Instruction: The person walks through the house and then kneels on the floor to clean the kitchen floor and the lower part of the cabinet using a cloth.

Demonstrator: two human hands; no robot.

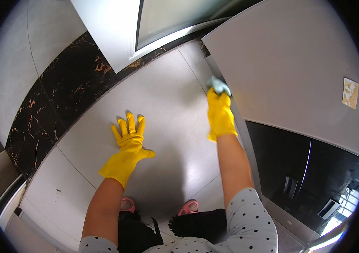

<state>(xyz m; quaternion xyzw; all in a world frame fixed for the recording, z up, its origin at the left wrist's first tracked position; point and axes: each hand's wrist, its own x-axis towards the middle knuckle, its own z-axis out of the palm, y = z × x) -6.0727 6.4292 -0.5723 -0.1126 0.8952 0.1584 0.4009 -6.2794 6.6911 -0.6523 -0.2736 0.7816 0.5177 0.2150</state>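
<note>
Two yellow gloves (122,164) are worn, one on the left hand (128,145) and one on the right hand (220,113); one pale blue-green cloth (218,85) and two pink sandals (188,207) can also be counted. The left grip is opened wide, its palm laid on the floor (166,97), four fingers pointed forward and the thumb turned out to the right. The right hand is stretched further forward, its grip closed on the cloth, which is held against the floor just beside the grey cabinet (289,63). The gloves are smooth, rubbery and creased; the cloth is bunched and slightly blurred. The floor is laid with pale tiles, edged by a curving strip (48,101) of black, orange-veined stone.
</note>
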